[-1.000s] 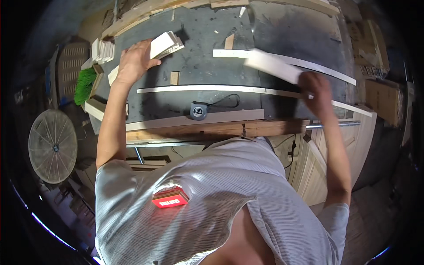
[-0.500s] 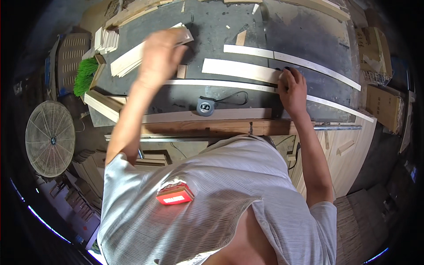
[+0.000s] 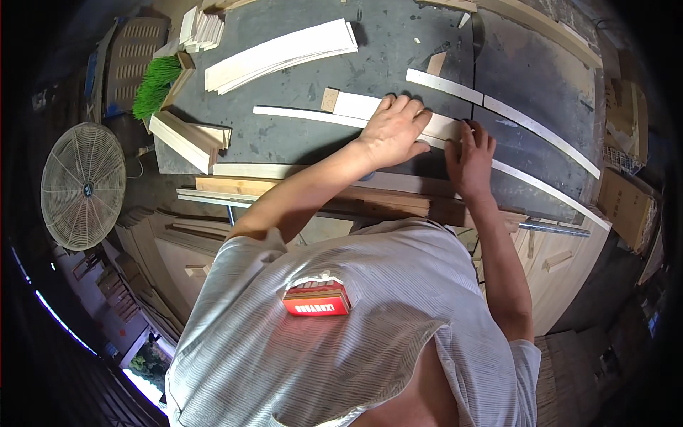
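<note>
In the head view, the person leans over a dark grey desk (image 3: pixel 299 85) scattered with pale strips of wood. The left hand (image 3: pixel 393 132) lies palm down, fingers spread flat, on a short wide wooden board (image 3: pixel 363 107) near the middle of the desk; it presses on the board rather than wrapping around it. The right hand (image 3: pixel 471 153) sits just beside the left, at the board's right end, with its fingers (image 3: pixel 478 135) bent and their tips on the wood; whether it pinches the board or only rests on it cannot be told. A thin long strip (image 3: pixel 299 114) runs from under the left hand out to the left, touching the board's lower edge. A small square wood offcut (image 3: pixel 329 99) lies against the board's left end.

Farther back on the desk a stack of curved pale slats (image 3: pixel 281 55) lies well apart from the hands. To the right, two long thin curved strips (image 3: pixel 548 132) sweep toward the desk's right edge. A green brush (image 3: pixel 155 87) lies at the left rim, and a round fan (image 3: pixel 83 185) stands below the desk on the left. A red box (image 3: pixel 316 299) sits in the person's shirt pocket.
</note>
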`<state>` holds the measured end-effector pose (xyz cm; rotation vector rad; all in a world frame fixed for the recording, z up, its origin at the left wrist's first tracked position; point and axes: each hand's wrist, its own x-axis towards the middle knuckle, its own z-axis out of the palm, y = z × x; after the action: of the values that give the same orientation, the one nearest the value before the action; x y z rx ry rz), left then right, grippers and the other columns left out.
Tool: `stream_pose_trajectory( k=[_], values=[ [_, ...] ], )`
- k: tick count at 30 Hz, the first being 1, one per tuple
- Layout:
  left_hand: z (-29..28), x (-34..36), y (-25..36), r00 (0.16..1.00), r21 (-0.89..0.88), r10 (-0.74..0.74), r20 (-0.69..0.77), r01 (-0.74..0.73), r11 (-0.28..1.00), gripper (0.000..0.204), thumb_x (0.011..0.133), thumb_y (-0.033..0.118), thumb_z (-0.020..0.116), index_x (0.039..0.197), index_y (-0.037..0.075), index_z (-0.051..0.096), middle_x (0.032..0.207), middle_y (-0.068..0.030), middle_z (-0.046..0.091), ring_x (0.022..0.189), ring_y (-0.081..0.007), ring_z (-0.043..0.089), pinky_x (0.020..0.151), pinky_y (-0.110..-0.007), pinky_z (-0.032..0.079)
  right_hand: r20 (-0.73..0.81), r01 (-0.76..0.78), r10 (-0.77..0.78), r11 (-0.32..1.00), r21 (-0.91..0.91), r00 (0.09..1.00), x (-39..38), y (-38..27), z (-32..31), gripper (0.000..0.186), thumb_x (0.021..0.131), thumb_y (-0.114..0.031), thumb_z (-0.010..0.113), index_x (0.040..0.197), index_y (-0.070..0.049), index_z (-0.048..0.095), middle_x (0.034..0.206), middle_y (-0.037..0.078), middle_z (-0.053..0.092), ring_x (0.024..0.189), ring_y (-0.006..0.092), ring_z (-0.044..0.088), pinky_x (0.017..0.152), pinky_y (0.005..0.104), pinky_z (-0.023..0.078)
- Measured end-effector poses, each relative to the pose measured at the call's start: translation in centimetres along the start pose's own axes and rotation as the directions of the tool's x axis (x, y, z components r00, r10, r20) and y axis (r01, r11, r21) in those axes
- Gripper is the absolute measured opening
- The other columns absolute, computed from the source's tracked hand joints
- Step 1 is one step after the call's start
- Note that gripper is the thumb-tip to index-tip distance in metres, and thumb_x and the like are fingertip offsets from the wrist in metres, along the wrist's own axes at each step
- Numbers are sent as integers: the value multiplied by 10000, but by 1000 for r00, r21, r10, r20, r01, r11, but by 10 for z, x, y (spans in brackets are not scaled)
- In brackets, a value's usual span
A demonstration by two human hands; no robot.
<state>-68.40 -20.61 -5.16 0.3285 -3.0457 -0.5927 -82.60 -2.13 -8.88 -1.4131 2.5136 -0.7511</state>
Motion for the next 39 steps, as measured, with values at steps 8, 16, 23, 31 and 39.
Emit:
stream_pose_trajectory(
  k=[8, 16, 23, 31, 39],
  values=[
    [-7, 17, 13, 989, 73, -8, 148, -2, 997, 642, 835, 314, 855, 1384, 45, 658, 1241, -126, 623, 1202, -324, 578, 1055, -461, 458, 54, -102, 103, 994, -32, 993, -4, -18, 3, 716, 783, -253, 809, 1400, 43, 597, 1489, 265, 508, 1344, 495, 439, 1162, 597, 390],
    [5, 25, 24, 979, 101, 143, 145, -158, 982, 670, 871, 289, 834, 1480, 107, 624, 1441, -116, 599, 1294, -325, 549, 1099, -475, 445, -10, -21, 22, 992, 125, 1000, -12, -11, -10, 556, 790, -89, 725, 1331, 14, 652, 1487, 245, 549, 1322, 468, 523, 1123, 549, 439],
    [6, 31, 37, 974, 230, 74, 215, -124, 965, 606, 959, 349, 760, 1509, 139, 616, 1473, -131, 592, 1283, -328, 546, 1099, -474, 447, -275, -127, 151, 987, 102, 949, -94, 54, -59, 388, 835, -90, 740, 1219, -43, 701, 1347, 169, 665, 1240, 383, 617, 1061, 494, 474],
    [8, 30, 45, 971, 316, 48, 236, -123, 941, 545, 999, 322, 705, 1522, 202, 612, 1488, -154, 560, 1283, -360, 541, 1132, -520, 442, -281, -189, 178, 982, -14, 943, -118, 77, -59, 236, 825, -132, 758, 1058, -110, 736, 1104, 28, 729, 962, 253, 671, 822, 408, 468],
    [7, 31, 52, 969, 305, 63, 239, -137, 943, 539, 980, 272, 708, 1500, 156, 627, 1456, -192, 565, 1271, -381, 554, 1084, -531, 485, -317, -215, 205, 977, 2, 926, -119, 79, -54, 178, 837, -155, 727, 1009, -118, 760, 1039, 31, 727, 942, 255, 675, 833, 409, 478]
  ],
)
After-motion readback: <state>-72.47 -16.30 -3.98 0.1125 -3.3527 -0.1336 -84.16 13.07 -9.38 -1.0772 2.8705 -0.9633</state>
